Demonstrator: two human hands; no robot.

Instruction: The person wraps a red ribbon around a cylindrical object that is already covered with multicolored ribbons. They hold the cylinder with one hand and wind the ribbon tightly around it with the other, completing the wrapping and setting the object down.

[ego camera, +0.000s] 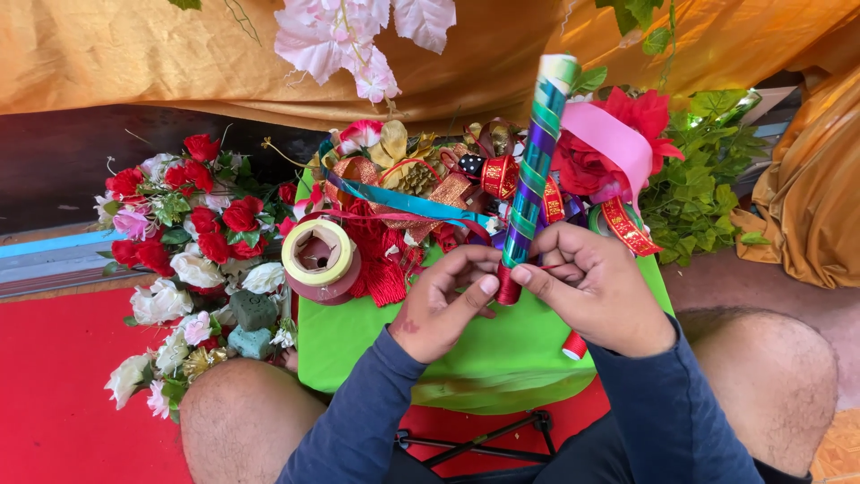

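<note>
My fingers [488,285] of both hands pinch the red lower end of the stick [534,170], which rises toward 12 o'clock over the green counter [376,350]. Wrapped in glossy ribbon, it seems light, stiff and a little slippery; I judge the bottom is the best place to grip.

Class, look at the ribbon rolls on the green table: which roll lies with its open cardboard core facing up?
The pale yellow ribbon roll at the table's left edge, beside the flower bunch. Its hollow core faces upward; the red-and-gold rolls stand among the ribbon pile.
</note>
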